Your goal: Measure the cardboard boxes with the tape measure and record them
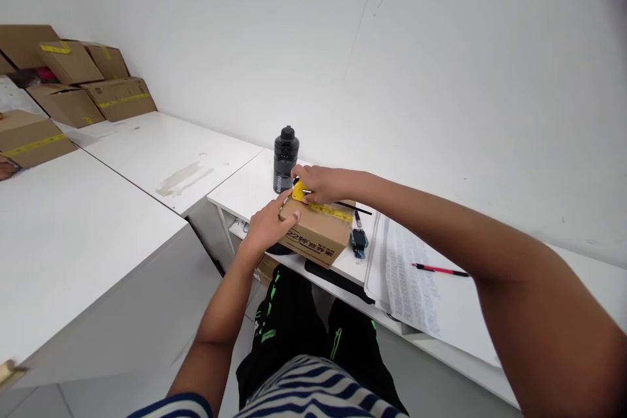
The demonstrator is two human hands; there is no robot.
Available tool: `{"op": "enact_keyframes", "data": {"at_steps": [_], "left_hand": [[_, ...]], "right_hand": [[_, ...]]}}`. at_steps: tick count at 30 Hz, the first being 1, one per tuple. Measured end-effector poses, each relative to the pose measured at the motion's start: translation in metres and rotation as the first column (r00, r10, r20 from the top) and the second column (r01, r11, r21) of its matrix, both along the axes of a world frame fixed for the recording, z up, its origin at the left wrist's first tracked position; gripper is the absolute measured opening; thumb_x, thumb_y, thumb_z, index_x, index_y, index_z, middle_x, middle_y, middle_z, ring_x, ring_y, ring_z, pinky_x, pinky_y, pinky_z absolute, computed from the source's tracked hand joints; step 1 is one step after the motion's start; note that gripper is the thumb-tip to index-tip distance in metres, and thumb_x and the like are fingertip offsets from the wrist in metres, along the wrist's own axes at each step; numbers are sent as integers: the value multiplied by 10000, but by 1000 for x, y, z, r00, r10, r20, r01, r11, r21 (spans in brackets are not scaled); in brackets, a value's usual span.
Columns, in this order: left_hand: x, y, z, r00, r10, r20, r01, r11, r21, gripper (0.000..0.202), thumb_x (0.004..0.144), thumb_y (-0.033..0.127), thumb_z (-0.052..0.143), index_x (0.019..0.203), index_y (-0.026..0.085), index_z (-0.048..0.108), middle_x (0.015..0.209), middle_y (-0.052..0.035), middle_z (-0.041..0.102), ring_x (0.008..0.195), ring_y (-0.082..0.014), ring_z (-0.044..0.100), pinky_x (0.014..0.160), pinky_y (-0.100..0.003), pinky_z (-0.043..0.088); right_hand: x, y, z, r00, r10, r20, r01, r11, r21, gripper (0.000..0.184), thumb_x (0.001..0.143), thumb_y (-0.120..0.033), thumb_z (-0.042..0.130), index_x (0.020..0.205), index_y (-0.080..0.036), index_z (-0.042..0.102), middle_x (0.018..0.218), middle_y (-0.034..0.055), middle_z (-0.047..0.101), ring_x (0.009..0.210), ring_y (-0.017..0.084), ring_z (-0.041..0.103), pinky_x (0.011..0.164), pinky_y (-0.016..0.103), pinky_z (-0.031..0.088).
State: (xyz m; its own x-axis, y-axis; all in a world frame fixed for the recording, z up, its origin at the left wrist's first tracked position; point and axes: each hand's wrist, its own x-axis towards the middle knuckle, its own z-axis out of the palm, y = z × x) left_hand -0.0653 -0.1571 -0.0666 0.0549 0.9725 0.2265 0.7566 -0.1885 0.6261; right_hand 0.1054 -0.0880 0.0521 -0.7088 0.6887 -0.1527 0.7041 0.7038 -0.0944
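Note:
A small cardboard box (321,232) with dark printing on its front stands on the white desk before me. Yellow printed tape (333,211) runs along its top. My left hand (270,223) grips the box's left end, thumb on the top and fingers stretched towards the far corner. My right hand (321,184) is closed round a yellow tape roll (298,191) at the box's far left edge. A thin black pen-like stick (355,208) juts out from beneath my right hand; whether the hand holds it is unclear.
A dark bottle (286,160) stands behind the box. Right of it lie a black watch (359,240), written papers (411,274) and a red pen (441,270). Several taped boxes (122,98) are stacked at far left, where another person's hand (6,168) shows beside a box (34,137).

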Motion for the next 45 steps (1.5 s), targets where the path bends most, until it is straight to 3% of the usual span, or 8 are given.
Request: {"op": "enact_keyframes", "data": {"at_steps": [3, 7, 12, 16, 22, 29, 35, 45], "left_hand": [[-2, 1, 4, 995, 3, -97, -2, 1000, 6, 599, 889, 550, 523, 1458, 369, 472, 1292, -37, 659, 1049, -290, 645, 906, -380, 482], [-4, 4, 8, 991, -21, -133, 22, 1000, 9, 596, 893, 541, 518, 1458, 356, 476, 1326, -30, 642, 1107, -288, 628, 922, -359, 479], [-5, 10, 8, 991, -50, -125, 52, 999, 15, 589, 890, 517, 526, 1457, 361, 478, 1393, -10, 609, 1188, -295, 605, 954, -366, 475], [-4, 16, 8, 989, -52, -135, 58, 998, 37, 578, 885, 494, 538, 1447, 372, 485, 1394, 8, 613, 1170, -286, 619, 945, -358, 482], [-3, 17, 12, 988, -44, -146, 48, 999, 18, 565, 890, 494, 527, 1440, 374, 485, 1397, 17, 613, 1139, -283, 640, 889, -349, 504], [-4, 15, 11, 994, -57, -92, 58, 998, 13, 577, 873, 449, 557, 1441, 370, 491, 1361, 4, 635, 1134, -276, 639, 914, -350, 507], [-5, 16, 8, 996, -81, -35, 82, 997, 5, 597, 868, 460, 553, 1453, 361, 482, 1385, -3, 618, 1151, -288, 623, 928, -370, 496], [-5, 16, 8, 993, -83, -89, 84, 996, 8, 593, 883, 476, 529, 1463, 381, 457, 1402, 10, 604, 1149, -281, 626, 907, -349, 491]], "right_hand": [[15, -9, 1, 999, -7, 38, 5, 999, 43, 544, 756, -203, 647, 1268, -205, 463, 1184, 154, 612, 1009, 314, 610, 730, 367, 453], [63, -28, -2, 997, -71, 37, 69, 996, 49, 462, 764, -216, 618, 1212, -214, 504, 1123, 145, 644, 1004, 313, 617, 724, 378, 471], [138, -51, -22, 965, -253, -64, 249, 966, -64, 469, 796, -337, 596, 1246, -249, 493, 1043, 126, 671, 848, 286, 659, 653, 384, 492], [168, -61, -37, 933, -325, -155, 315, 945, -87, 559, 803, -383, 590, 1332, -287, 439, 1027, 111, 683, 794, 285, 661, 615, 390, 498], [161, -64, -33, 929, -335, -158, 322, 941, -101, 594, 817, -363, 575, 1378, -251, 415, 1093, 127, 680, 849, 285, 663, 666, 387, 499], [156, -63, -33, 954, -268, -131, 272, 962, 9, 658, 817, -380, 587, 1430, -240, 394, 1208, 129, 671, 928, 277, 678, 702, 347, 491], [156, -62, -30, 951, -291, -106, 294, 956, 19, 806, 839, -454, 598, 1544, -257, 261, 1066, 106, 737, 805, 275, 688, 619, 322, 441], [160, -63, -25, 952, -271, -145, 285, 955, 82, 845, 832, -617, 577, 1544, -256, 299, 1142, 112, 720, 827, 278, 684, 646, 338, 456]]}}
